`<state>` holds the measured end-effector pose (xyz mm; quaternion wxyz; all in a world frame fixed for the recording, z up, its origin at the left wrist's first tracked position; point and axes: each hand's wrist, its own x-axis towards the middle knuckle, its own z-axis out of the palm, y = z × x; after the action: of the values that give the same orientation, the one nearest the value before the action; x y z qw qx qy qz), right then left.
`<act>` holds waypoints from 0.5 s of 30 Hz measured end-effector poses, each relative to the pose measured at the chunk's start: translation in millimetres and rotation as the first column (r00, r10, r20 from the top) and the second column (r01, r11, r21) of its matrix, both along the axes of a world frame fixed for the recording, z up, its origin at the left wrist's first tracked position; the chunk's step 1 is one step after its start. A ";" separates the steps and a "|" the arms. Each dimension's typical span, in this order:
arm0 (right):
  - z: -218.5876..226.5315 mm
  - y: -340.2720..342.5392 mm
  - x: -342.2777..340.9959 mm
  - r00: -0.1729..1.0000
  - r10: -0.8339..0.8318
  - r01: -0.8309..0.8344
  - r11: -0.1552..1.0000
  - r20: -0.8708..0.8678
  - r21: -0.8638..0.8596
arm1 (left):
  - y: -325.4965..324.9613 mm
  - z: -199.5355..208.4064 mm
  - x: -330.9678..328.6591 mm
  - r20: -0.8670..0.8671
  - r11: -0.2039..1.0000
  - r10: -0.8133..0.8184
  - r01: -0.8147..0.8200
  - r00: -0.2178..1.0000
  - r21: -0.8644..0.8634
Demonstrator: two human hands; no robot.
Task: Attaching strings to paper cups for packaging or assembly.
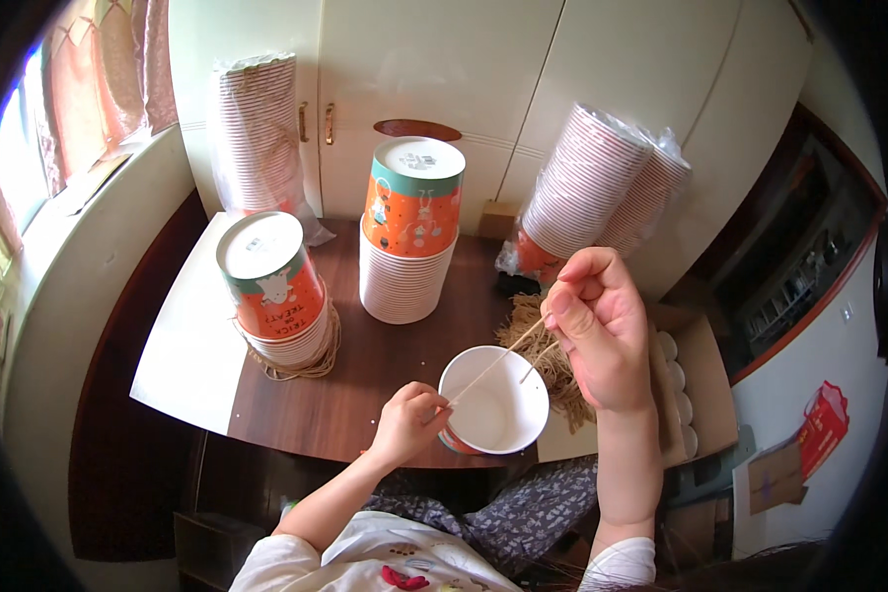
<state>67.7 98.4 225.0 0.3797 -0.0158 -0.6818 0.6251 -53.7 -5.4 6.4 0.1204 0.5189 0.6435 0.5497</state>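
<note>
A thin tan string [493,367] stretches taut and slanting between my two hands. My left hand [405,426] pinches its lower end beside the near left rim of an open paper bucket [498,405]. Higher up and to the right, my right hand [602,331] grips the upper part between thumb and fingers, and a short loose tail hangs below it. The bucket stands upright near the table's front edge, its white inside facing up. Just behind it, partly hidden by my right hand, lies a bundle of tan strings [533,335].
An upturned stack of orange and green buckets [412,222] stands mid-table. A shorter stack [281,286] at left has tan cords around its base. Plastic-wrapped stacks [257,128] [587,183] stand behind. At right, a cardboard box [710,385] holds several white round things.
</note>
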 end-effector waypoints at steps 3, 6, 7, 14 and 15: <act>-2.3 9.5 1.7 0.998 -0.064 0.065 0.998 -0.030 0.027 | -4.5 3.1 -4.4 0.128 0.997 -0.077 0.080 0.989 -0.014; -3.5 16.4 4.4 0.992 -0.117 0.116 0.993 -0.040 -0.035 | -5.6 -2.9 -7.5 0.224 0.993 -0.118 0.121 0.967 -0.002; -4.8 19.4 5.2 0.992 -0.116 0.115 0.993 -0.039 -0.036 | -5.9 -3.0 -7.7 0.225 0.993 -0.117 0.120 0.967 -0.002; -11.7 30.7 4.1 0.995 -0.087 0.084 0.995 -0.057 -0.057 | -7.8 -6.6 -11.0 0.252 0.993 -0.096 0.111 0.963 -0.048; -11.7 31.5 4.5 0.994 -0.104 0.102 0.994 -0.045 -0.046 | -8.2 -6.4 -11.1 0.227 0.993 -0.095 0.110 0.969 -0.052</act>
<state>72.2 129.9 213.4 0.4269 -0.0444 -0.6570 0.6198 -64.8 -13.6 0.0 0.2372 0.4820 0.6155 0.5767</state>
